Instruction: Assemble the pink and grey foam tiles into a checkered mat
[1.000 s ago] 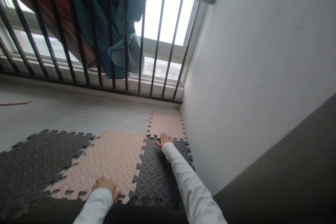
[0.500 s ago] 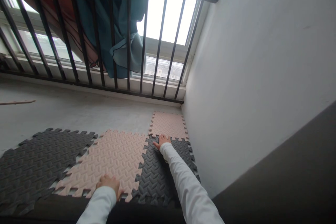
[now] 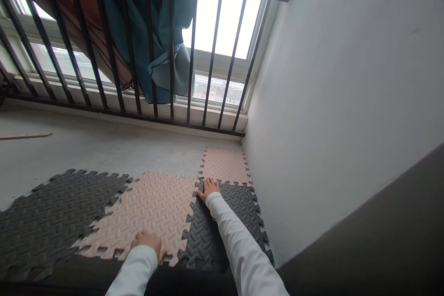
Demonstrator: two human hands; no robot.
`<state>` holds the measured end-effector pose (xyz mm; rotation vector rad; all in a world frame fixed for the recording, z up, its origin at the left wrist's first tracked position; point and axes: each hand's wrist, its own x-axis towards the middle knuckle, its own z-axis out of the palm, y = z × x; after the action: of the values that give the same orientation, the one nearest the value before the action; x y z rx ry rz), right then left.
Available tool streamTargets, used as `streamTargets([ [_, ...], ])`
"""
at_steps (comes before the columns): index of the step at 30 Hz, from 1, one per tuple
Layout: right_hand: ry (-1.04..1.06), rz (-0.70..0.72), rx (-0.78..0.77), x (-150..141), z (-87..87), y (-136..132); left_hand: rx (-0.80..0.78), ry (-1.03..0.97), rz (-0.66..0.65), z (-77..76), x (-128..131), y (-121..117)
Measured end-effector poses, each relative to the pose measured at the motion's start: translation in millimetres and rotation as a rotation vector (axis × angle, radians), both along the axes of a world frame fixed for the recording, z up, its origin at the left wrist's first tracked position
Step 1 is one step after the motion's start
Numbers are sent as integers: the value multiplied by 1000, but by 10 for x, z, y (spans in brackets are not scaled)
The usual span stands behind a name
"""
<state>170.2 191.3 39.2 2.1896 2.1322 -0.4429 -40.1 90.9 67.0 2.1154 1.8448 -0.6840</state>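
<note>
My left hand is at the near edge of a pink foam mat tile. Its fingers are bent on top of the tile and the thumb reaches down at the edge, so it grips there. My right hand lies flat with spread fingers near the far left corner of a dark grey foam tile. Beyond that tile, touching its far edge, is another pink tile. A second dark grey tile lies left of the near pink one, with floor showing through gaps between their teeth.
A white wall runs along the right. Black railing crosses the far side before a window, with a blue and reddish cloth hanging behind its bars. A thin stick lies on the grey floor at left.
My right hand has slid slightly left on the dark grey tile. My left hand keeps its place on the pink tile. The whole view has shifted a little.
</note>
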Motion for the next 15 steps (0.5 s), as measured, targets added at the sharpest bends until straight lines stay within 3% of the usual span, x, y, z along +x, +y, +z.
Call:
streamTargets([
  [10, -1, -34, -31, -23, 105, 38, 24, -1, 21, -39, -23, 6],
  [15, -56, -285, 66, 262, -9, -53, -19, 25, 0, 8, -16, 13],
])
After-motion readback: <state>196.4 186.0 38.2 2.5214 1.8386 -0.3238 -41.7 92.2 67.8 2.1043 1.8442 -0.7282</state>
